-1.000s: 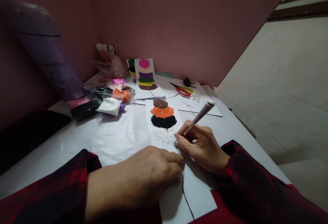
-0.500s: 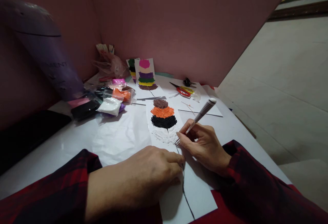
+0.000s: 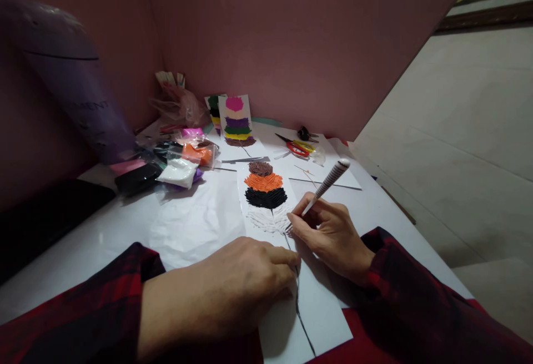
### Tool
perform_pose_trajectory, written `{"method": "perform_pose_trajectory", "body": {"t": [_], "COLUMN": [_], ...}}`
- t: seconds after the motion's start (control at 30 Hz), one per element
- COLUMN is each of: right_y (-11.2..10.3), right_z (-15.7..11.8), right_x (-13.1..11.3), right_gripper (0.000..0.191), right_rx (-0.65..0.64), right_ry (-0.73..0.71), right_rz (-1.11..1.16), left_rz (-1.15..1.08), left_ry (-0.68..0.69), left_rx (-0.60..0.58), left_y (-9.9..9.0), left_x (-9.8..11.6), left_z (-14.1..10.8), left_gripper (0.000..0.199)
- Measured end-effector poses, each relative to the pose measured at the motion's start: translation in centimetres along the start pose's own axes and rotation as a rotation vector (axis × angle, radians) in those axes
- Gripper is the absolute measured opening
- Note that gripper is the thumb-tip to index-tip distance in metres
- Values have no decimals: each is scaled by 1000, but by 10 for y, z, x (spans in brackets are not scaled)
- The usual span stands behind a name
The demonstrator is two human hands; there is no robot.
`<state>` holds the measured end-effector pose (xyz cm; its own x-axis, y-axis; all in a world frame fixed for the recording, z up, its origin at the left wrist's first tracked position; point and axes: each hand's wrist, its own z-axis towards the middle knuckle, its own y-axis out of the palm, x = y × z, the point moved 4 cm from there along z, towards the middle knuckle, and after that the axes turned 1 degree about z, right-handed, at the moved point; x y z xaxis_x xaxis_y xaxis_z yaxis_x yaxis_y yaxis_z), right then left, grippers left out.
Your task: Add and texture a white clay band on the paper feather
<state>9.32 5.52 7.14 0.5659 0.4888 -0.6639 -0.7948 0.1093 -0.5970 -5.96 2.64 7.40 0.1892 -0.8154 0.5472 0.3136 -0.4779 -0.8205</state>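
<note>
A white card (image 3: 320, 319) lies on the table with a feather shape of textured clay on it. Its bands run from brown (image 3: 260, 169) through orange (image 3: 263, 182) and black (image 3: 265, 197) to white clay (image 3: 266, 218), with a dark stem line below. My right hand (image 3: 328, 231) is closed pen-like round a fork (image 3: 331, 180) with a patterned handle. The fork's tip, partly hidden by my fingers, is at the white band's lower right edge. My left hand (image 3: 258, 275) rests on the card below that band, fingers laid over the stem line, thumb hidden.
Bagged clay, including a white pack (image 3: 178, 173) and an orange pack (image 3: 197, 155), lies at the left. Behind the card are scissors (image 3: 297, 146) and a finished feather card (image 3: 236, 120) leaning upright. A large purple cylinder (image 3: 83, 86) stands far left, near the pink wall (image 3: 266, 42).
The fork's handle has shifted very slightly to the left, and its tip has moved a little at the white clay's edge. My left hand stays in place.
</note>
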Motion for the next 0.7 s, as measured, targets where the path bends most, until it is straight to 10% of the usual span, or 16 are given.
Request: {"method": "perform_pose_trajectory", "body": {"t": [0.7], "right_y": [1], "right_z": [0], "right_x": [0], "right_gripper": [18], "right_rx": [-30], "right_ry": [-10], "right_rz": [7], "left_rz": [9], "left_ry": [-7], "left_rx": [-23], "left_y": [0], "left_x": [0], "left_z": [1], "left_gripper": [18]}}
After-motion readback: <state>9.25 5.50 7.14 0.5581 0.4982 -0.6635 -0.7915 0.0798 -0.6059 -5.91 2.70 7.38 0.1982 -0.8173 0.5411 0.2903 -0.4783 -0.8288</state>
